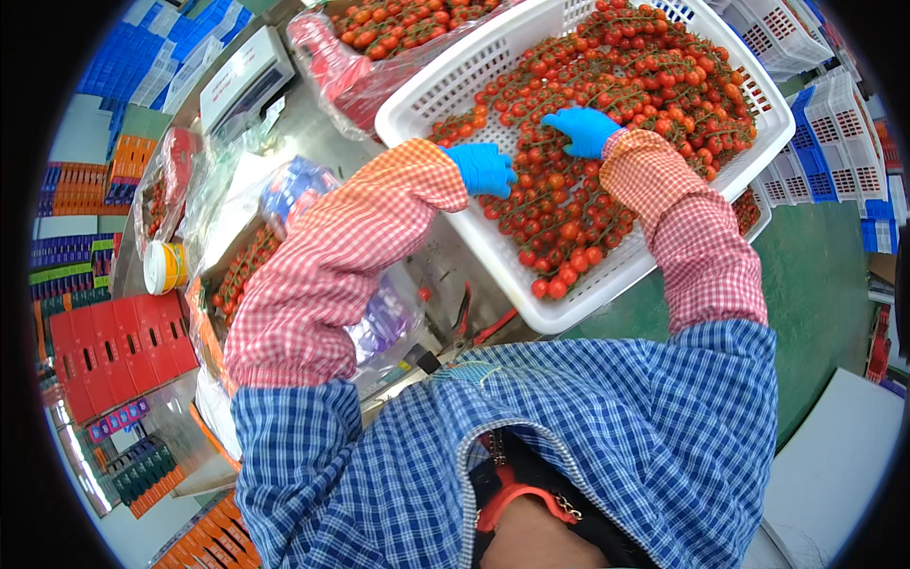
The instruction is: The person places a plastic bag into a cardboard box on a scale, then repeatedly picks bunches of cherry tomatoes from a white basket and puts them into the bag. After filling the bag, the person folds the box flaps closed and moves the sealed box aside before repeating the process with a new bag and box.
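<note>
A white perforated plastic crate [490, 259] holds many bunches of red cherry tomatoes on the vine [561, 192]. My left hand [483, 169], in a blue glove, is over the crate's left part with its fingers curled, beside the tomatoes. Whether anything is inside those fingers is hidden. Farther right, my right hand [583, 131], also gloved in blue, reaches down among the bunches in the middle. Its fingertips are at the stems, and the picture does not settle whether they pinch one. Bare crate bottom shows between the hands and the upper left bunches.
Red-handled pliers or cutters [462, 334] lie on the metal table [437, 245] by the crate's near corner. Leftward are an open box of tomatoes [245, 274], a yellow-and-white tub [165, 267] and a white boxy device [245, 78]. Another tomato box [412, 25] stands beyond. Stacked crates [832, 135] rise at right.
</note>
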`<state>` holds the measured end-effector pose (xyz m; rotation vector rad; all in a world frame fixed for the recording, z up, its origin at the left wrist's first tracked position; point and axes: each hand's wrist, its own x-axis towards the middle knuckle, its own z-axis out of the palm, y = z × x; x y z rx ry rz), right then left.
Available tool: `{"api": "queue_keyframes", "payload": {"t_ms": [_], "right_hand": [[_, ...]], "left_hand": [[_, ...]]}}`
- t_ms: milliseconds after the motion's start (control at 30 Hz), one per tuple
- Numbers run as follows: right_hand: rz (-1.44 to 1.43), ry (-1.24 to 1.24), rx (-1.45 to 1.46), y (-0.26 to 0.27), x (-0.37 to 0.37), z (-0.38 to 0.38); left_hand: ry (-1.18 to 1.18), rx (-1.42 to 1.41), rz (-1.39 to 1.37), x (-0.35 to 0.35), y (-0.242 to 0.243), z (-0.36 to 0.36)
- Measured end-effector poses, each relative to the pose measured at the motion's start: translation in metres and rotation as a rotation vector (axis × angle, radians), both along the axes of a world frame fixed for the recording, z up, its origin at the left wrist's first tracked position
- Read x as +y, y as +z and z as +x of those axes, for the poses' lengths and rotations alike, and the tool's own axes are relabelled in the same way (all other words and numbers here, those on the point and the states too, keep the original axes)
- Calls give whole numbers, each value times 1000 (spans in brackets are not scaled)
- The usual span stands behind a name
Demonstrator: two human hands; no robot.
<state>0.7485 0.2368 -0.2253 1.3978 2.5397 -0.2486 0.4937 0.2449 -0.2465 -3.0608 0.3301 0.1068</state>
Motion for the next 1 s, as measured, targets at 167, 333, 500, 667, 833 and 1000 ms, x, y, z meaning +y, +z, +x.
{"api": "queue_keyframes", "payload": {"t_ms": [167,333,500,667,833,1000], "right_hand": [[-121,-172,434,11,14,8],[-915,-420,1590,48,11,3],[-889,-288,2013,79,-32,-18],[-598,-466,2122,69,-77,-53],[-307,-235,2129,86,-110,-96],[-1012,-134,2217,101,-125,-162]], "left_hand": [[-303,5,91,31,-49,42],[-223,53,121,37,-27,35],[-47,92,45,10,-4,26],[565,-248,-831,-24,13,2],[754,-782,-1928,-50,52,-44],[-130,-775,-2586,-101,74,-123]]}}
